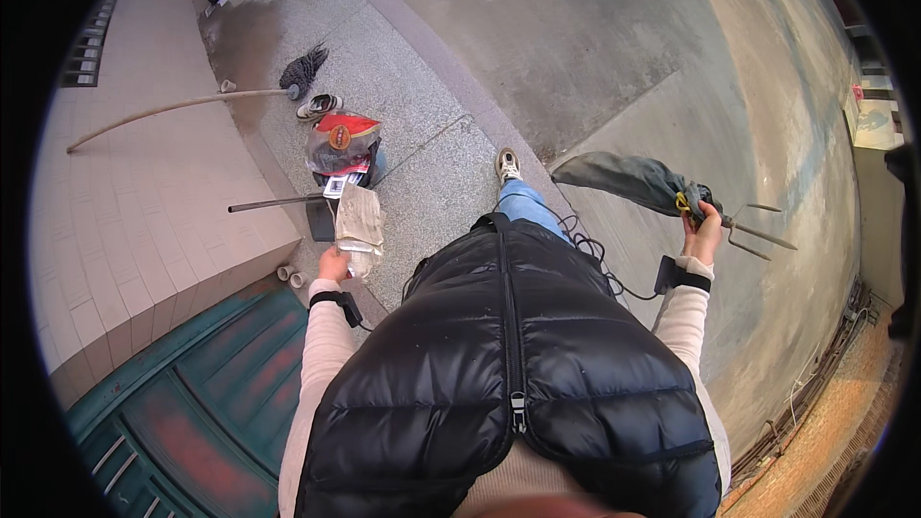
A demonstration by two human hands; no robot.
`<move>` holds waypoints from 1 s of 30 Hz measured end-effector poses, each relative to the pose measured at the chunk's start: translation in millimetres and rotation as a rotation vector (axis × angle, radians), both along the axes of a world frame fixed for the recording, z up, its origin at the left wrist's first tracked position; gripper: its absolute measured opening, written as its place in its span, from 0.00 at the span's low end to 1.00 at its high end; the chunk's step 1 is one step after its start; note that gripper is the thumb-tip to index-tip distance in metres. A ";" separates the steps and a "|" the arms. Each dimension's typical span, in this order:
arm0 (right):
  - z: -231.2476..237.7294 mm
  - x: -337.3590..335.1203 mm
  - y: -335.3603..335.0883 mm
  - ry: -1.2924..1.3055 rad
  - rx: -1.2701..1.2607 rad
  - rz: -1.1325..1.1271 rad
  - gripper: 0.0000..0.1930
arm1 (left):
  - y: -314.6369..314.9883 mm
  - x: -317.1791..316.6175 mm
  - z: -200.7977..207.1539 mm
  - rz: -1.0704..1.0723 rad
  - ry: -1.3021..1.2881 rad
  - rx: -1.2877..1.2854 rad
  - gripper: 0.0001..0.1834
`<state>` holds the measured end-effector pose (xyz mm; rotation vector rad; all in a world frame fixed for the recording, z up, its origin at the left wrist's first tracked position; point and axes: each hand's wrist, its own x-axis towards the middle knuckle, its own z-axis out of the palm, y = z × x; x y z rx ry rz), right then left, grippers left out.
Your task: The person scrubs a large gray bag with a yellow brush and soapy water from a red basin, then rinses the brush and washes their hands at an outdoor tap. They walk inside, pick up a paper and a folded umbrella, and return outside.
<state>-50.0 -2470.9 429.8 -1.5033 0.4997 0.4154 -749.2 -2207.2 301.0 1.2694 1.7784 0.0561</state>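
My left hand (pixel 335 266), at the left beside my thigh, is closed on the lower edge of a flattened, creased beige packet (pixel 360 221), whose bottom part is whitish. Out to the right, my right hand (pixel 705 233) grips a long dark grey-green furled cloth bundle (pixel 628 182) at its narrow end. A yellow tie (pixel 682 202) wraps the bundle close to my fingers. Past that hand, thin metal prongs (pixel 758 230) stick out to the right. Its wide end points left, over the concrete. Beyond the packet stands a red and clear plastic bag (pixel 343 142) of items.
A dark dustpan (pixel 320 219) with a long rod handle lies left of the packet. Farther off are a sneaker (pixel 319 107) and a mop (pixel 304 72), its wooden handle against the tiled wall (pixel 144 201). A green metal door (pixel 221 393) is at lower left. Black cable (pixel 595 254) hangs by my leg.
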 end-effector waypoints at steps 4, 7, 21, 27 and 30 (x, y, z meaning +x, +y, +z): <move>-13.3 34.6 143.2 -0.071 -0.058 0.141 0.14 | 25.2 19.5 7.0 0.149 0.053 -0.108 0.11; -5.7 42.3 258.7 -0.092 -0.121 0.336 0.14 | 41.0 36.2 18.9 0.333 0.050 -0.149 0.09; 35.7 53.6 686.1 -0.062 0.026 0.676 0.07 | 240.9 68.2 29.4 0.035 0.034 -0.699 0.17; 42.4 21.2 893.3 -0.109 0.057 0.819 0.06 | 259.4 78.8 30.4 -0.044 -0.130 -0.883 0.17; 35.3 -5.5 1014.5 -0.151 0.039 0.955 0.09 | 276.9 107.5 14.9 0.093 -0.205 -0.911 0.16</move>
